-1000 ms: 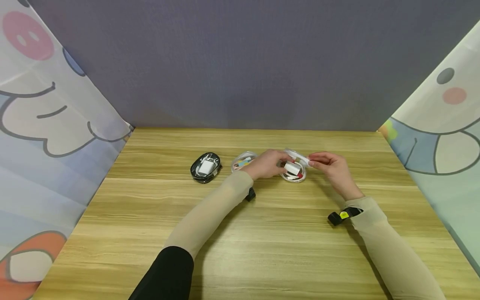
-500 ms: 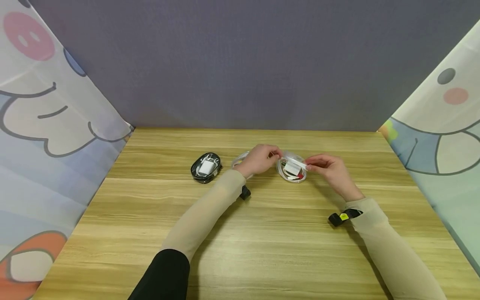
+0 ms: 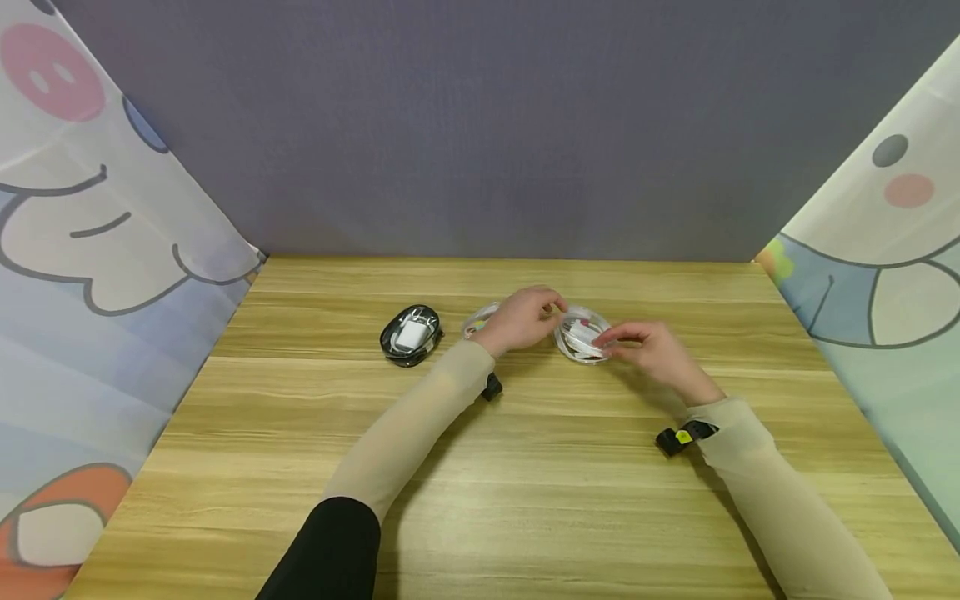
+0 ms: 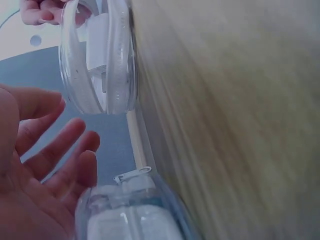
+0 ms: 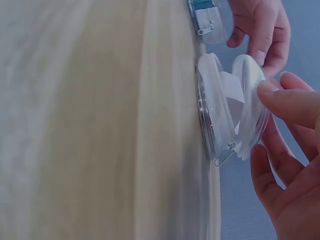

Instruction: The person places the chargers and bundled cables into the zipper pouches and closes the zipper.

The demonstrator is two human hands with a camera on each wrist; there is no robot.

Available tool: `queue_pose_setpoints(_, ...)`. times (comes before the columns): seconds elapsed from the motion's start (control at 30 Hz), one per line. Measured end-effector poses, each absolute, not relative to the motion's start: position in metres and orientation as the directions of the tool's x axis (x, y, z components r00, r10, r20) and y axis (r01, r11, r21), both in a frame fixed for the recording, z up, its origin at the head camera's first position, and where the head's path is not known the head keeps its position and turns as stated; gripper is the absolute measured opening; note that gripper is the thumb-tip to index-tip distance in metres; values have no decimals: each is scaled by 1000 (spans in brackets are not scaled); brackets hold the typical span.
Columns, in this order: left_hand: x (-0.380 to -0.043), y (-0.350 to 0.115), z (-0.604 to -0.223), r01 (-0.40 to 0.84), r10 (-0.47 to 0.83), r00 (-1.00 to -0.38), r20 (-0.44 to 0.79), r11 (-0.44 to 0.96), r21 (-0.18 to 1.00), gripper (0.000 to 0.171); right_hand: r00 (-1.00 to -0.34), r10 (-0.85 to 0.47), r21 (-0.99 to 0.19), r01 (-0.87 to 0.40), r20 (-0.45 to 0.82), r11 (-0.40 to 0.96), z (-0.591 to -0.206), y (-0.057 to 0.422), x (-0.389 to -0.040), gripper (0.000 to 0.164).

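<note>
A round clear pouch with a white zip rim (image 3: 573,353) stands half-open on the wooden table, a white block-shaped charger (image 5: 231,95) inside it. My right hand (image 3: 656,354) is at the pouch's right side, its thumb touching the rim of the raised lid (image 5: 252,95), fingers loosely bent near its outer face. Just left of that pouch is my left hand (image 3: 521,319), fingers apart and relaxed with nothing held. In the left wrist view the left hand (image 4: 45,165) lies between this pouch and a second clear zip pouch (image 4: 132,220), which the hand partly hides from above.
A black-rimmed oval pouch (image 3: 410,336) with a white charger lies further left on the table (image 3: 525,500). A grey panel (image 3: 480,133) rises behind the table. Printed cartoon sheets (image 3: 97,208) hang at both sides.
My left hand has let go of the pouch and moved left. My right hand has shifted slightly left and down, and the pouch's lid has lowered over its contents.
</note>
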State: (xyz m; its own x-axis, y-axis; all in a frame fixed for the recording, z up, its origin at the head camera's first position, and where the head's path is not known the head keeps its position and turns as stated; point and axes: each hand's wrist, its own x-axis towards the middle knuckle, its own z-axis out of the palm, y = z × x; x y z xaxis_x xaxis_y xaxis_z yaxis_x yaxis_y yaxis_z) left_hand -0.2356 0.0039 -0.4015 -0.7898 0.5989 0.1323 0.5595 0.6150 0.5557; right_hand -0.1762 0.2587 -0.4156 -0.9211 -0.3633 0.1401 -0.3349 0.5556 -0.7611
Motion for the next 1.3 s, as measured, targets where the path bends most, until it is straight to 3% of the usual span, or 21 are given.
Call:
queue_pose_setpoints(0.23,-235,12,-404,663,717,-689,106,566,490,25,-895,-422,-717,-390,146,578,-415,255,-176,21)
queue_pose_setpoints(0.53,-235,14,-403,716,778,-629,-1,580,389,32,-932,-324,-848,-299,161,438,-413,262,-178,18)
queue_pose_setpoints(0.83,-236,15,-400,708,772,-634,-43,602,369,32,-967,-206,-863,-230,150,451,-417,270,-183,20)
queue_pose_setpoints(1.3,-233,15,-400,692,760,-647,-60,618,372,31,-957,-289,-876,-114,-30,468,-425,268,-188,42)
